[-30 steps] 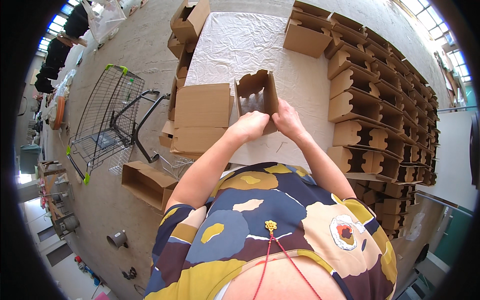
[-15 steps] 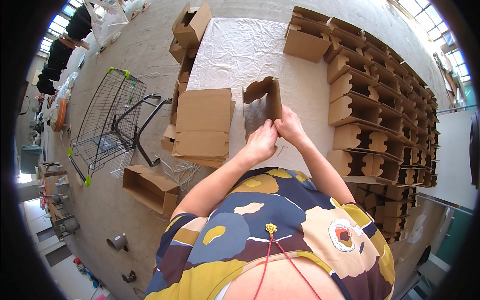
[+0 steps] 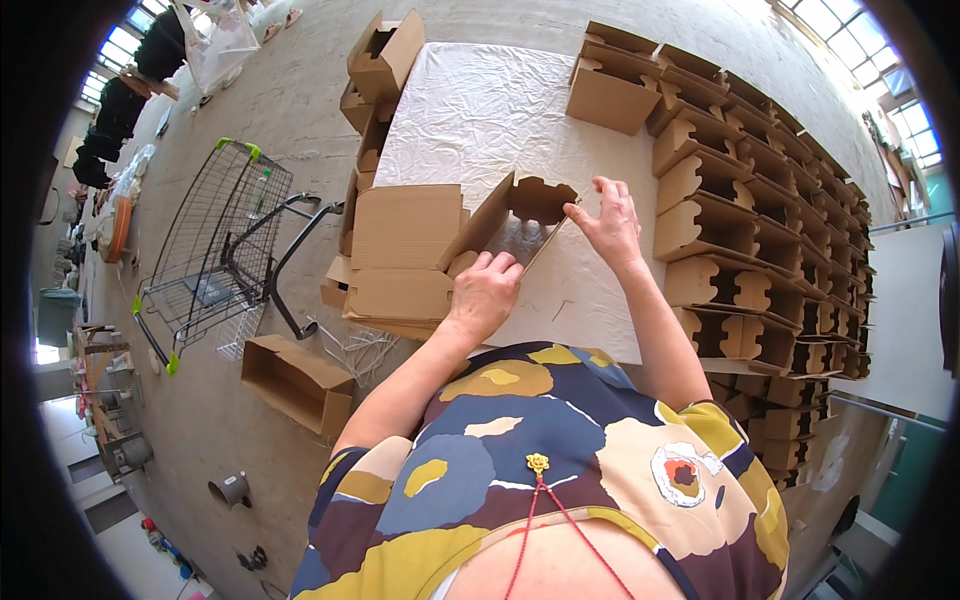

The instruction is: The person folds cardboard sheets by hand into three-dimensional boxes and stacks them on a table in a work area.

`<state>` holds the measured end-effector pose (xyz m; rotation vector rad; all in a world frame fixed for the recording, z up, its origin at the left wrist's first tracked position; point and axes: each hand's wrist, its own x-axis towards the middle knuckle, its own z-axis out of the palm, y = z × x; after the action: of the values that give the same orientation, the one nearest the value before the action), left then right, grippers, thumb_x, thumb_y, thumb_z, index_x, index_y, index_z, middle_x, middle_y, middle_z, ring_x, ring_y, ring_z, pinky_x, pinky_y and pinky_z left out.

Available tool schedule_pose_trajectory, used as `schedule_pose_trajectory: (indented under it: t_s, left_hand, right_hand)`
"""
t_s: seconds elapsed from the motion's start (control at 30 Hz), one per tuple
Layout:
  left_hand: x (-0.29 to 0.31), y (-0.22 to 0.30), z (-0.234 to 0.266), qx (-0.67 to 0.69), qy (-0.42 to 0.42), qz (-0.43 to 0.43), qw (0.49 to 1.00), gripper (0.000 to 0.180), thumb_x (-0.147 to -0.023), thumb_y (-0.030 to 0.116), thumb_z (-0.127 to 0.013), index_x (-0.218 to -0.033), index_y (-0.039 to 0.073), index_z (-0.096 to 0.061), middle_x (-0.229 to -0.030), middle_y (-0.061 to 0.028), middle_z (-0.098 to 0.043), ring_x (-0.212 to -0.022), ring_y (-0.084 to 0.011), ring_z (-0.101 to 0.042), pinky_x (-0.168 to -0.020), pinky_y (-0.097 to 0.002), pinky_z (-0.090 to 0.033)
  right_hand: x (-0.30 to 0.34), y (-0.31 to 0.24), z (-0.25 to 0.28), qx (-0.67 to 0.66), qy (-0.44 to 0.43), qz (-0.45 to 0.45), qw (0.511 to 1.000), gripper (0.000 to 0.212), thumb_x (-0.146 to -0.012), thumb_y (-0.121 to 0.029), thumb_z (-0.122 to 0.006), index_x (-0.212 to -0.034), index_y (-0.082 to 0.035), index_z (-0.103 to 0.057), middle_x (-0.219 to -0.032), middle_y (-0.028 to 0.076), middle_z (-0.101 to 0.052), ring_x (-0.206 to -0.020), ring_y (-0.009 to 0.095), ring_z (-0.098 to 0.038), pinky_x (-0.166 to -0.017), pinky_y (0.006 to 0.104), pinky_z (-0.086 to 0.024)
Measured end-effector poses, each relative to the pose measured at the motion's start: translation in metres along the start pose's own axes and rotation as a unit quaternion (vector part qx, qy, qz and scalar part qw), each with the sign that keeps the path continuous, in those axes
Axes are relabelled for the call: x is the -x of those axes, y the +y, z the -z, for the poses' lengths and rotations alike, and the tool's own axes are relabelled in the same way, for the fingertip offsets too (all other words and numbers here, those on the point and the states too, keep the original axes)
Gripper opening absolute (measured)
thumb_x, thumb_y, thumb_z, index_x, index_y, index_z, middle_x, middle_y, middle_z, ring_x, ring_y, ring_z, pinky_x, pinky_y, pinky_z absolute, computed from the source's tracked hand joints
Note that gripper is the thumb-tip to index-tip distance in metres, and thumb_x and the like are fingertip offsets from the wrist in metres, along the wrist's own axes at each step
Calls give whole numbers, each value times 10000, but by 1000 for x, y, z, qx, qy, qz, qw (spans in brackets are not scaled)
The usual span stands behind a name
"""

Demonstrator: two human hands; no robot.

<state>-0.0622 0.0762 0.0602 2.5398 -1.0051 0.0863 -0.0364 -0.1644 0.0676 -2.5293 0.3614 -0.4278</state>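
Observation:
An open-topped brown cardboard box [image 3: 484,222] stands askew on the cloth-covered table in front of me, with a wavy cut-out along its far wall. My left hand [image 3: 487,296] is at its near end, fingers curled over the cardboard edge. At the box's far right corner is my right hand [image 3: 609,225], its thumb against the edge and its other fingers stretched out and apart. Left of the box lies a stack of flat cardboard blanks [image 3: 405,240], partly covered by the box's left wall. Small thin bent pieces [image 3: 563,309] lie on the cloth near me.
Rows of formed cardboard boxes [image 3: 722,230] are stacked along the right side of the white cloth [image 3: 480,110]. More boxes [image 3: 388,60] line its left edge. A wire shopping cart [image 3: 215,250] and an open box [image 3: 298,382] stand on the floor at left.
My hands have come apart, the left toward the near left and the right outward. The box has turned and tilted left against the blanks, and its inside has opened more to view.

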Motion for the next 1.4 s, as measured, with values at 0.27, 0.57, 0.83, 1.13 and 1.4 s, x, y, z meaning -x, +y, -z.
schedule_pose_trajectory:
  t_s: [0.27,0.57,0.83,1.13,1.4]
  left_hand:
    - [1,2,24,32,24,-26,999,178,-807,48,-616,-941,119,-710,-983,-24,-633,-922,-231,-631,-787,-353,-549]
    - [0,-17,-1,137,19,-56,989,145,-805,47,-684,-938,97,-710,-975,-51,-675,-964,-269,-634,-889,-384,-519]
    - [-16,-4,14,129,-11,6,992,227,-878,322,-719,-983,121,-706,-965,-70,-703,-941,-292,-649,-853,-388,-517]
    - [-30,-13,5,218,-133,122,959,224,-945,335,-646,-1026,141,-725,-920,-94,-727,-864,-322,-685,-737,-427,-540]
    - [-47,-3,-6,109,-7,133,985,102,-846,173,-710,-929,126,-672,-1006,-67,-678,-980,-311,-624,-800,-413,-524]
  right_hand:
    - [-19,-4,23,-15,-218,-51,974,334,-840,-319,-684,-1102,-118,-732,-1042,115,-726,-1020,303,-673,-907,429,-518]
    - [13,21,30,127,-130,-111,977,292,-895,-297,-556,-868,-56,-717,-957,219,-707,-946,432,-670,-867,523,-524]
    - [12,28,13,91,-177,-127,972,338,-912,-315,-510,-916,-41,-709,-1012,226,-706,-978,451,-657,-901,534,-507]
    - [5,43,14,49,-258,-164,951,408,-945,-416,-499,-973,-78,-726,-1083,197,-703,-1062,433,-631,-940,519,-486]
    - [5,54,8,3,-277,-196,941,406,-940,-407,-485,-1000,-83,-722,-1092,197,-702,-1087,426,-624,-954,514,-478]
